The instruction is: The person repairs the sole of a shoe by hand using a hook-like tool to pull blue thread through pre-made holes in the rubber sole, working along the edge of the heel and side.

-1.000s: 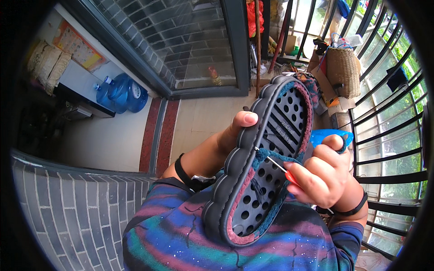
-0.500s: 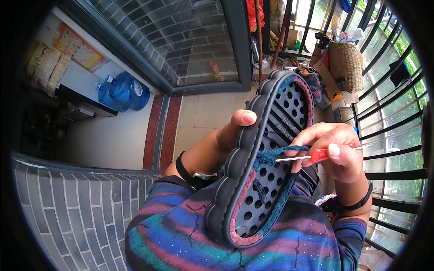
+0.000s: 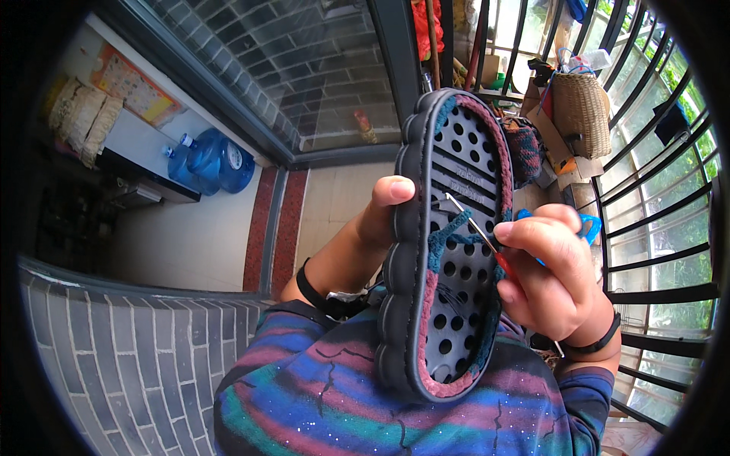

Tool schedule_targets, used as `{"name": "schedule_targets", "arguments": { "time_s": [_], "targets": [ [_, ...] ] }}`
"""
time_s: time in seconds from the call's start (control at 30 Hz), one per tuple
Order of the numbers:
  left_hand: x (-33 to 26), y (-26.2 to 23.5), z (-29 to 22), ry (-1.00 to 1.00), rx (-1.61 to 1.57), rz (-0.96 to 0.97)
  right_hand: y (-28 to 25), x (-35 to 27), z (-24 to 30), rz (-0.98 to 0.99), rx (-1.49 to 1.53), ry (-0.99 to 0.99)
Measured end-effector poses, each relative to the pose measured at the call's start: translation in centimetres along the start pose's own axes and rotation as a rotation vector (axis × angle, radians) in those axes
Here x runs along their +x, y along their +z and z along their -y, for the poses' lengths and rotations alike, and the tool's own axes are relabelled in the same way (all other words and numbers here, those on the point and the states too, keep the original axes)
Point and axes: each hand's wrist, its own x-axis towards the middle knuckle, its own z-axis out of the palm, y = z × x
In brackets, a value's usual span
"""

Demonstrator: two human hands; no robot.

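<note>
Before my chest stands a black shoe sole with rows of round holes and a scalloped side. Pink and teal yarn edging runs round its inner rim. My left hand grips the sole's left side, thumb on the edge and fingers hidden behind. Between the fingers of my right hand is a crochet hook with a red handle, its metal shaft slanting up and left across the sole. A teal yarn loop rises from the left edging to the shaft; more teal yarn stretches toward my right fingers.
Beyond the sole lies a dark multicoloured knitted item, near a wicker basket and cardboard. A blue object shows behind my right hand. Black railings line the right. At left are blue water jugs, a glass door and a brick wall.
The hook has swung from nearly level to slanting up and left, and the teal loop now stands up beside it. The sole is turned more upright. My right hand has shifted slightly left.
</note>
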Motion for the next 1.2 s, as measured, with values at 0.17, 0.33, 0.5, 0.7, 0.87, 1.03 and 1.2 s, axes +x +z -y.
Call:
{"name": "schedule_targets", "arguments": {
  "time_s": [0.17,0.33,0.5,0.7,0.87,1.03,1.2],
  "targets": [
    [-0.4,-0.7,-0.2,0.054,0.06,0.062,-0.7,0.6,0.1,0.055,-0.178,0.124],
    [-0.4,-1.9,-0.9,0.32,0.164,-0.035,-2.1,1.0,0.0,0.205,-0.194,0.282],
    [0.4,-2.7,-1.1,0.492,0.118,0.191,-1.8,0.6,-0.8,0.167,-0.014,0.199],
    [-1.0,-1.6,-2.8,0.524,0.38,0.132,-1.6,-0.5,-0.6,0.154,0.281,0.4],
    [-1.8,0.6,-3.1,0.624,0.403,0.117,-1.7,-0.7,-1.2,0.077,0.68,0.532],
    [-2.9,3.2,-2.4,0.742,0.411,0.098,-1.6,-0.6,-1.2,0.083,0.842,0.623],
    [-3.1,5.1,-2.3,0.825,0.424,0.073,-1.9,0.0,-1.0,0.105,0.885,0.743]
  ]
}}
